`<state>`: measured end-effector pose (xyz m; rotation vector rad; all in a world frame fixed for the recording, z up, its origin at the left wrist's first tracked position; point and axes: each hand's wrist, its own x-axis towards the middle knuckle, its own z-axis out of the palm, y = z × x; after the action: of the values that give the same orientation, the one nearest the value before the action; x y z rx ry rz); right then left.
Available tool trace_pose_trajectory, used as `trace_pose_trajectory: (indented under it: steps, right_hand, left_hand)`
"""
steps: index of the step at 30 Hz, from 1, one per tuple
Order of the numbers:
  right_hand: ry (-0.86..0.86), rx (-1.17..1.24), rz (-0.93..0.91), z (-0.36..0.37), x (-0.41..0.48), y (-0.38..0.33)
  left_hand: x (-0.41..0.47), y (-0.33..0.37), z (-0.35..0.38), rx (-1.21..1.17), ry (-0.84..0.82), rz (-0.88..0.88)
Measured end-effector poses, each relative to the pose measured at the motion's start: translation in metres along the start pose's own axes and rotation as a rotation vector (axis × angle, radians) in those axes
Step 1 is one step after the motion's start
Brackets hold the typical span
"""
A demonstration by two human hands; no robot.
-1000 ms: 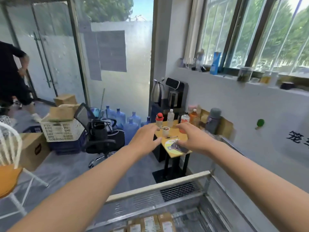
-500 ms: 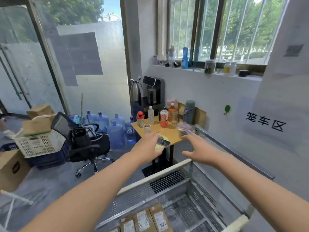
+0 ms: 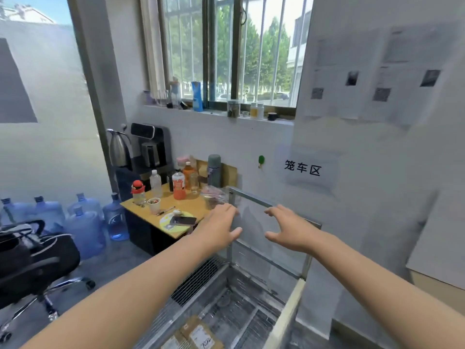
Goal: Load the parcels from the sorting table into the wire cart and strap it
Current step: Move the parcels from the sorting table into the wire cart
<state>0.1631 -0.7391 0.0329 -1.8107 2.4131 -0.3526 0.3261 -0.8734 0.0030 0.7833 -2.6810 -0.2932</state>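
The wire cart (image 3: 251, 280) stands below me against the white wall, its far metal top rail (image 3: 254, 199) running from centre to the right. Brown parcels (image 3: 198, 335) with white labels lie flat on its floor at the bottom edge. My left hand (image 3: 217, 229) and my right hand (image 3: 289, 229) reach out side by side just in front of that rail. Both hands have spread fingers and hold nothing. No strap is visible.
A small yellow table (image 3: 181, 210) with bottles, a cup and a phone stands left of the cart. Blue water jugs (image 3: 85, 222) and a black office chair (image 3: 32, 260) fill the floor to the left. A barred window (image 3: 226, 51) is above.
My view has swung to the right, from the doorway and boxes toward the wall and window. Both hands have moved from over the yellow table to the cart's far rail.
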Motion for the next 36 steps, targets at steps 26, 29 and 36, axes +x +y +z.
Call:
trace_pose_trajectory:
  steps: [26,29,36]
  right_hand:
    - [0.144,-0.063,0.647,-0.062,-0.422,0.051]
    - [0.175,-0.051,0.717,-0.064,-0.497,0.054]
    - [0.226,-0.014,0.881,-0.069,-0.633,0.056]
  left_hand:
    - [-0.14,0.336,0.047,-0.259,-0.168,0.623]
    - [-0.181,0.394,0.057,-0.273,-0.205,0.692]
    - [-0.271,0.499,0.071,-0.288,-0.234,0.826]
